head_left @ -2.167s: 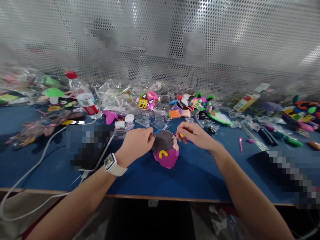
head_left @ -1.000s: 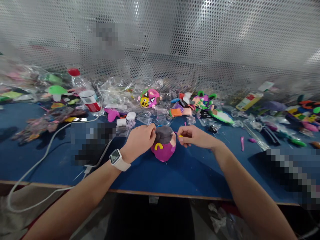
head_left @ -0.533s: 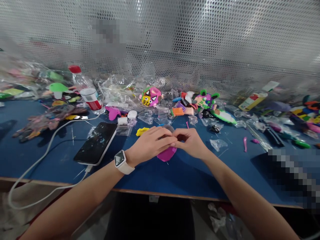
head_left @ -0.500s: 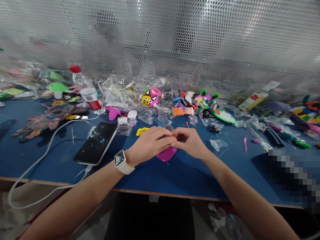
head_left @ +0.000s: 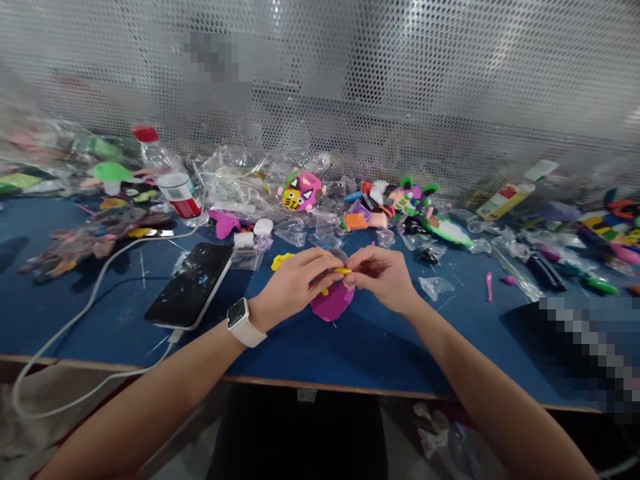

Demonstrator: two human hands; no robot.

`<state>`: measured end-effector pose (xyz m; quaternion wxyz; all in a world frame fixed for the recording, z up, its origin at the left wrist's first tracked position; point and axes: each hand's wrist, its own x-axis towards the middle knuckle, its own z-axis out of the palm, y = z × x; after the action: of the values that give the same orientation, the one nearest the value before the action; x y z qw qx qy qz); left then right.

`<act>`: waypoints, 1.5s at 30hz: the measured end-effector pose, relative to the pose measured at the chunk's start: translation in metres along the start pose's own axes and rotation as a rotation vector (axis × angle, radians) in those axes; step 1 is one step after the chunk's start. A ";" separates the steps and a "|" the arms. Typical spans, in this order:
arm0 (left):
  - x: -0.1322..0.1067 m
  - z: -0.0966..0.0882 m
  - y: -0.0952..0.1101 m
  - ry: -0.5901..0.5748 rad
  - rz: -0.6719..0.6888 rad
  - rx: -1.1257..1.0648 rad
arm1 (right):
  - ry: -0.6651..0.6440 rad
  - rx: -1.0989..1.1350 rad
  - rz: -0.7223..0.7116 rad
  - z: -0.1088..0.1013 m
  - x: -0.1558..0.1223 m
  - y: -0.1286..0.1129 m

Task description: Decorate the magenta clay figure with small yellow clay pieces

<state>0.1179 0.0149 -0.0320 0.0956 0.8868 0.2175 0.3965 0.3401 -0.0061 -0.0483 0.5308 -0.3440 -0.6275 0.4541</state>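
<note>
**Blue worktable, hands on a soft foam toy**

Blue table nearest. Left hand and right hand pinch a yellow strip over the magenta toy, likely light and squashy; best held by its sides. Phone left; bottle, tiger toy beyond.

- The magenta figure under the left hand and right hand looks like soft, matt foam clay.
- The worktop is matt blue, its front edge bare wood.
- Left of the figure, the phone has a glossy black glass face.
- Behind the figure lie crinkled clear plastic bags, shiny.
- The back screen is perforated metal with a dull sheen.
- The watch band is smooth and pale.
</note>
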 end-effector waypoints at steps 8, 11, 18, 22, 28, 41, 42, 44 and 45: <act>-0.003 0.001 -0.001 0.102 0.043 0.021 | -0.069 0.030 0.070 0.001 0.002 -0.003; -0.002 0.001 -0.001 0.092 0.056 0.038 | -0.041 0.049 0.062 0.002 0.002 -0.004; -0.003 0.002 -0.004 0.070 0.078 0.053 | -0.005 0.052 0.045 0.004 0.002 -0.005; -0.003 0.002 -0.002 0.077 0.067 0.050 | -0.003 0.046 0.057 0.004 0.003 -0.005; -0.001 0.004 -0.003 0.116 0.109 0.033 | 0.016 0.064 0.078 0.005 0.004 -0.004; -0.001 0.004 -0.003 0.143 0.115 -0.002 | -0.019 0.112 0.091 0.006 0.003 -0.005; -0.001 0.004 -0.003 0.147 0.106 -0.004 | -0.021 0.108 0.095 0.007 0.003 -0.004; -0.002 0.004 -0.003 0.147 0.097 0.002 | -0.012 0.099 0.089 0.007 0.004 -0.003; -0.002 0.004 -0.004 0.144 0.098 0.006 | -0.001 0.096 0.081 0.007 0.004 -0.003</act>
<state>0.1189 0.0173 -0.0371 0.0578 0.8659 0.1811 0.4626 0.3324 -0.0055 -0.0441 0.5274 -0.3431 -0.5908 0.5051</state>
